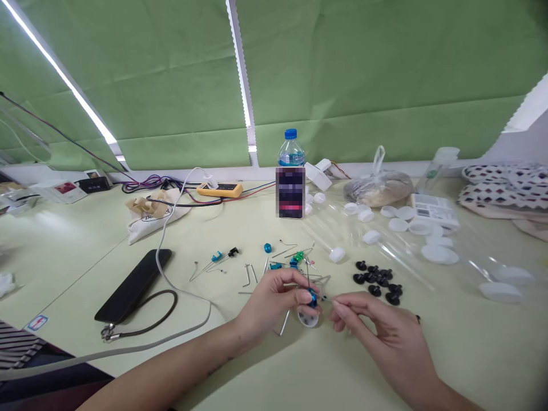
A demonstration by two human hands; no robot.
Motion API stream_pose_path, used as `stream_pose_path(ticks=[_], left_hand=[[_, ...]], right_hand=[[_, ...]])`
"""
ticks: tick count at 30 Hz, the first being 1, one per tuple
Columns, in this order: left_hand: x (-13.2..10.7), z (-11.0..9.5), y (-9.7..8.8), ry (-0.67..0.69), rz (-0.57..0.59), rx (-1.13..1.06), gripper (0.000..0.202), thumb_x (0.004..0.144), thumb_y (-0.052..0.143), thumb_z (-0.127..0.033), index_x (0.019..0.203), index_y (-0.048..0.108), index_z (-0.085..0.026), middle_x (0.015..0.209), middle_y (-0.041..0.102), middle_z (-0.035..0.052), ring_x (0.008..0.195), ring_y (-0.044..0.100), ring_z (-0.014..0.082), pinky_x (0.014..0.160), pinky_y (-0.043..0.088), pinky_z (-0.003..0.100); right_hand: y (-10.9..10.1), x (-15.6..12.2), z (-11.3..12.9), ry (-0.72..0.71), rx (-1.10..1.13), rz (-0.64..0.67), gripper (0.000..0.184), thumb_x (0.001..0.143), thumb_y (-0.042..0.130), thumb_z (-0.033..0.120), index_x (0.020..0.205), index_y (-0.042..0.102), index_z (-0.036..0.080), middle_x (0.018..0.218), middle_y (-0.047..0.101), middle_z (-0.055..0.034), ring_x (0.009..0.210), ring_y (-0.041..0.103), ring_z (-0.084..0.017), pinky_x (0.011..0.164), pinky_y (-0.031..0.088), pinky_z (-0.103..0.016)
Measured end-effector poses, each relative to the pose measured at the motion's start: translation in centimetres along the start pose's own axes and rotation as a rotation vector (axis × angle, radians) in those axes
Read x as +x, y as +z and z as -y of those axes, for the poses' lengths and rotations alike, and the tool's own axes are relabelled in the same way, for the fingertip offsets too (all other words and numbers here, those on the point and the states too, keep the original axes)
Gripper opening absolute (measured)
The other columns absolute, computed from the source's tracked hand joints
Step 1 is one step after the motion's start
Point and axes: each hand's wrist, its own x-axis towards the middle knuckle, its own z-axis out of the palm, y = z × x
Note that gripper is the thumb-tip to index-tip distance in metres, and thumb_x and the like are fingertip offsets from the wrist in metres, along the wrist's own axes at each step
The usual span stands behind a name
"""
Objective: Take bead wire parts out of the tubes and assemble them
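Observation:
Between thumb and fingers, my left hand (282, 297) pinches a small blue metal part (313, 297), with a thin dark rod standing up from it. Just to its right, my right hand (381, 331) has thumb and forefinger pressed together on a thin piece too small to make out, close to the blue part. Below my left fingertips lies a small white round lid (308, 318). Around and behind my left hand are bent hex keys (283, 323), thin wires, a green part (299, 256) and a loose blue piece (268, 248).
Black knob-like screws (377, 277) lie to the right, before clear tubes (402, 251) and white caps (440, 254). A phone (133, 285) with a strap and a white cable (188, 294) are at left. A bottle (291, 151) stands behind a propped-up screen (290, 193).

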Motion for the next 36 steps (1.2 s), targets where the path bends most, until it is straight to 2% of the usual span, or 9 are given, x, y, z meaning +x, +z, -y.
stream_pose_path(ticks=[5, 13, 21, 24, 28, 31, 33, 35, 36], left_hand=[[0.1, -0.4, 0.0, 0.043, 0.044, -0.028, 0.016, 0.074, 0.072, -0.023, 0.076, 0.061, -0.011, 0.080, 0.067, 0.0043, 0.070, 0.067, 0.0152, 0.063, 0.055, 0.025], [-0.1, -0.3, 0.1, 0.032, 0.075, -0.037, 0.017, 0.075, 0.070, -0.024, 0.076, 0.060, -0.010, 0.078, 0.067, 0.0061, 0.061, 0.065, 0.0137, 0.057, 0.055, 0.025], [0.1, -0.8, -0.1, 0.019, 0.108, 0.047, 0.019, 0.072, 0.072, -0.026, 0.077, 0.062, -0.011, 0.073, 0.066, 0.0047, 0.056, 0.062, 0.0115, 0.054, 0.051, 0.023], [0.0, -1.2, -0.4, -0.022, 0.146, 0.185, 0.018, 0.074, 0.071, -0.027, 0.079, 0.066, -0.011, 0.066, 0.064, 0.0025, 0.054, 0.059, 0.0098, 0.056, 0.048, 0.021], [-0.3, -1.3, -0.6, -0.049, 0.179, 0.293, 0.024, 0.076, 0.068, -0.035, 0.078, 0.067, -0.011, 0.068, 0.064, 0.0029, 0.054, 0.058, 0.0099, 0.056, 0.046, 0.021], [-0.6, -1.1, -0.7, -0.071, 0.229, 0.329, 0.032, 0.079, 0.064, -0.043, 0.075, 0.066, -0.012, 0.072, 0.064, 0.0038, 0.051, 0.057, 0.0089, 0.052, 0.045, 0.020], [-0.7, -1.0, -0.6, -0.109, 0.272, 0.314, 0.036, 0.079, 0.063, -0.047, 0.074, 0.064, -0.011, 0.071, 0.062, 0.0034, 0.047, 0.055, 0.0084, 0.048, 0.044, 0.020], [-0.7, -1.0, -0.5, -0.112, 0.295, 0.298, 0.037, 0.079, 0.063, -0.048, 0.072, 0.062, -0.012, 0.067, 0.060, 0.0025, 0.045, 0.053, 0.0081, 0.047, 0.045, 0.020], [-0.8, -1.1, -0.4, -0.082, 0.286, 0.313, 0.036, 0.080, 0.061, -0.047, 0.072, 0.062, -0.012, 0.065, 0.059, 0.0021, 0.045, 0.053, 0.0081, 0.046, 0.045, 0.020]], right_hand=[[0.2, -0.3, 0.3, 0.051, 0.008, 0.013, 0.015, 0.089, 0.054, 0.025, 0.078, 0.064, 0.023, 0.065, 0.067, 0.0029, 0.056, 0.064, -0.011, 0.049, 0.051, -0.019], [0.1, -0.4, 0.4, 0.080, 0.054, 0.036, 0.019, 0.090, 0.053, 0.028, 0.075, 0.063, 0.022, 0.062, 0.065, 0.0019, 0.053, 0.061, -0.012, 0.047, 0.050, -0.020], [0.3, -0.4, 1.1, 0.214, 0.038, 0.064, 0.026, 0.090, 0.051, 0.036, 0.072, 0.062, 0.022, 0.058, 0.062, 0.0012, 0.051, 0.060, -0.013, 0.045, 0.048, -0.023], [0.1, -0.4, 0.4, 0.083, -0.089, 0.124, 0.022, 0.093, 0.048, 0.031, 0.078, 0.062, 0.022, 0.060, 0.062, 0.0016, 0.050, 0.060, -0.013, 0.045, 0.047, -0.023], [-0.8, -0.8, -0.8, -0.286, -0.426, 0.129, 0.017, 0.093, 0.045, 0.018, 0.091, 0.062, 0.020, 0.059, 0.063, 0.0009, 0.050, 0.060, -0.014, 0.049, 0.048, -0.027], [-2.0, -1.2, -1.3, -0.660, -0.636, 0.189, 0.029, 0.091, 0.043, 0.014, 0.112, 0.062, 0.016, 0.085, 0.074, -0.0101, 0.074, 0.068, -0.024, 0.068, 0.053, -0.038], [-2.5, -1.3, -1.2, -0.847, -0.706, 0.250, 0.036, 0.091, 0.043, 0.015, 0.123, 0.058, 0.013, 0.103, 0.073, -0.0151, 0.089, 0.067, -0.029, 0.080, 0.050, -0.043], [-2.5, -0.9, -0.9, -0.823, -0.660, 0.258, 0.035, 0.091, 0.047, 0.017, 0.124, 0.058, 0.018, 0.100, 0.074, -0.0122, 0.086, 0.068, -0.028, 0.078, 0.050, -0.041], [-2.2, -0.6, -0.8, -0.720, -0.577, 0.245, 0.033, 0.092, 0.049, 0.021, 0.124, 0.058, 0.021, 0.097, 0.075, -0.0103, 0.084, 0.067, -0.026, 0.076, 0.051, -0.039]])
